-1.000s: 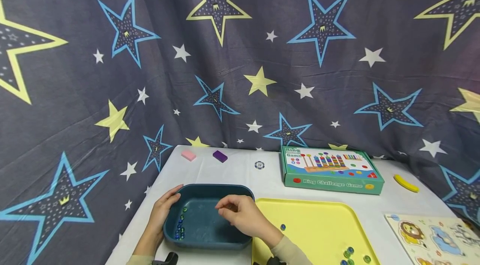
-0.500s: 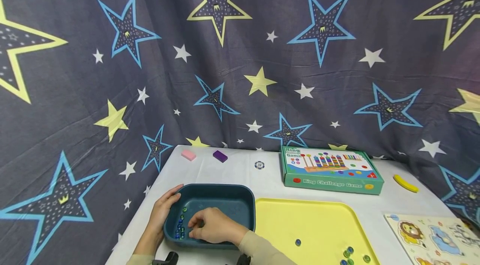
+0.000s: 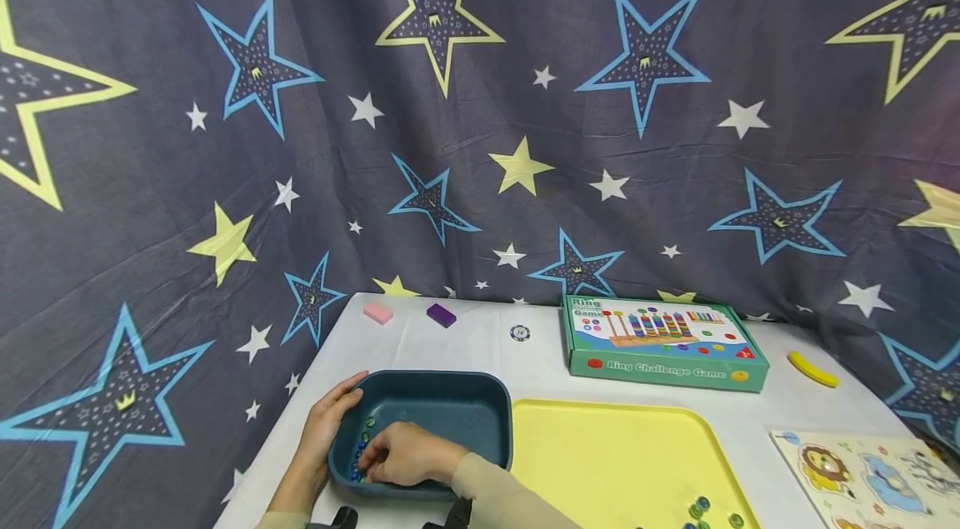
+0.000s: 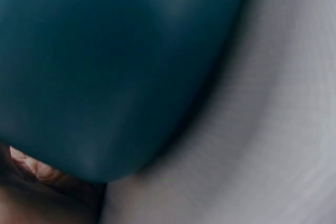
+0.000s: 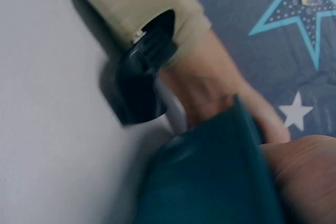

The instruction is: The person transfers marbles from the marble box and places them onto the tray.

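Note:
In the head view my right hand (image 3: 411,454) reaches down into the dark teal bin (image 3: 457,422), fingers bent, at the row of glass marbles (image 3: 370,422) along its left end. Its fingertips cover part of the row; whether a marble is between them is hidden. My left hand (image 3: 324,429) rests along the bin's left outer side, fingers extended near the far left corner. The left wrist view is mostly the blurred bin wall (image 4: 105,77), with a bit of the left hand (image 4: 42,192). In the right wrist view the right hand (image 5: 310,171) is blurred beside the bin rim.
A yellow tray (image 3: 600,446) adjoins the bin on the right, with several marbles (image 3: 701,504) in its near right corner. Behind are a green game box (image 3: 667,375), pink block (image 3: 378,312), purple block (image 3: 441,315) and poker chip (image 3: 520,333). An animal board (image 3: 862,475) lies far right.
My right hand has moved left and down in the bin, from its right half to the marble row. A lone marble on the tray has rolled toward the near edge. My left hand stays put.

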A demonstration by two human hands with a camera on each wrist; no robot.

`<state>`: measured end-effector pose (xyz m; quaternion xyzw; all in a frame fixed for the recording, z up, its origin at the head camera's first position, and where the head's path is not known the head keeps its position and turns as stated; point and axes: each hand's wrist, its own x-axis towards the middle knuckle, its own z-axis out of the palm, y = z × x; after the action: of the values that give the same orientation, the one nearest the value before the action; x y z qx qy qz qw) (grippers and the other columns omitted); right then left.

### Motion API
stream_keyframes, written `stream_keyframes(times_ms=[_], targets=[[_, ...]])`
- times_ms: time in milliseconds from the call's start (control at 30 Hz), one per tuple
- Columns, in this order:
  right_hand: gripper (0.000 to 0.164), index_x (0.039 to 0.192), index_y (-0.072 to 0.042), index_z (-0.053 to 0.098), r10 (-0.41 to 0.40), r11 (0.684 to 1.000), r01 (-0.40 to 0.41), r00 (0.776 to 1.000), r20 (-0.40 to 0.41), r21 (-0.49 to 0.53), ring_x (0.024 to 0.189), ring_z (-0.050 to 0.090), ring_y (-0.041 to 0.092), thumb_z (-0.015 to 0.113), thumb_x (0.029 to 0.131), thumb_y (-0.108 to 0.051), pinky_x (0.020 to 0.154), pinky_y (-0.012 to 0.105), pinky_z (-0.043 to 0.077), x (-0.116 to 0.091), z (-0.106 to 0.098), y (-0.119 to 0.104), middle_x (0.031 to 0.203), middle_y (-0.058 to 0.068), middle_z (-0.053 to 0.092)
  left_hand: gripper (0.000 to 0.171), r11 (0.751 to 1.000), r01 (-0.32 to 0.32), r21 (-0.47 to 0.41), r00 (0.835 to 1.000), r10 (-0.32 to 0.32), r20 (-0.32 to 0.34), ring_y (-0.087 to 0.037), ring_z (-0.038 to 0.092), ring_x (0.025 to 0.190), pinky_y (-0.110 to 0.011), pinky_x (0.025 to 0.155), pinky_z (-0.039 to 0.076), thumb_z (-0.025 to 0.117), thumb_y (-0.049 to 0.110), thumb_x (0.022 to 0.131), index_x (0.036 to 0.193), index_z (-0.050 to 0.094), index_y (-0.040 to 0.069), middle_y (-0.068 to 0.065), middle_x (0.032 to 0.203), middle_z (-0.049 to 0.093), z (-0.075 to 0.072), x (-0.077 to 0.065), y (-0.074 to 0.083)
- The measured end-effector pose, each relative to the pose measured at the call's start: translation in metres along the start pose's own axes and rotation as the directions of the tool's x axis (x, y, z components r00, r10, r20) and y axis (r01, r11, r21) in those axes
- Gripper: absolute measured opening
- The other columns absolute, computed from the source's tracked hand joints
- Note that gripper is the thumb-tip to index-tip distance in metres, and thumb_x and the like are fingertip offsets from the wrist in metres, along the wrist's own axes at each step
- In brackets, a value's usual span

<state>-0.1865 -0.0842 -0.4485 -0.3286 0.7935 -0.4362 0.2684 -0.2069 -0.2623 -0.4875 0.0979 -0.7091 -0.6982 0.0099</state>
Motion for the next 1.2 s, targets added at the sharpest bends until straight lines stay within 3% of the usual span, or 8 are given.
stream_keyframes(times_ms=[267,567,767,1200], targets=[[0.011,0.087,-0.008,0.072,0.01,0.993,-0.013,1.0,-0.025,-0.116,0.063,0.052,-0.002,0.063,0.079,-0.008,0.062,0.015,0.043,0.005,0.0051,0.0026,0.07,-0.01,0.064,0.045,1.0,-0.019,-0.009,1.0,0.019,0.0,-0.015,0.035,0.125,-0.034,0.101,0.024,0.056,0.028,0.086,0.128,0.052,0.012,-0.002,0.135,0.045,-0.0003,0.0009,-0.0024],[0.01,0.08,-0.011,0.072,0.064,0.987,-0.062,0.998,0.01,-0.149,0.066,0.053,-0.002,0.062,0.081,-0.01,0.067,0.015,0.043,0.0093,0.0068,0.0018,0.07,-0.01,0.064,0.042,1.0,-0.013,-0.004,1.0,0.013,-0.004,-0.011,0.037,0.122,-0.029,0.098,0.027,0.055,0.028,0.087,0.126,0.054,0.015,0.002,0.133,0.047,-0.0013,0.0017,-0.0036],[0.01,0.079,-0.01,0.071,0.083,0.99,-0.079,0.996,0.026,-0.121,0.065,0.053,0.0,0.062,0.082,-0.009,0.067,0.016,0.043,0.0082,0.0055,0.0007,0.069,-0.008,0.064,0.043,1.0,-0.029,0.002,1.0,0.029,0.004,-0.013,0.035,0.124,-0.034,0.101,0.024,0.056,0.028,0.087,0.127,0.053,0.013,0.0,0.134,0.045,0.0001,0.0029,-0.0035],[0.012,0.079,-0.009,0.068,-0.002,1.0,0.001,0.999,0.044,0.007,0.059,0.051,0.001,0.059,0.082,-0.001,0.057,0.017,0.043,-0.0002,0.0,0.0063,0.066,-0.009,0.06,0.043,0.999,-0.033,0.023,0.999,0.033,-0.012,-0.016,0.034,0.125,-0.037,0.102,0.023,0.056,0.03,0.087,0.127,0.054,0.013,-0.002,0.135,0.045,0.0001,0.0033,-0.0042]])
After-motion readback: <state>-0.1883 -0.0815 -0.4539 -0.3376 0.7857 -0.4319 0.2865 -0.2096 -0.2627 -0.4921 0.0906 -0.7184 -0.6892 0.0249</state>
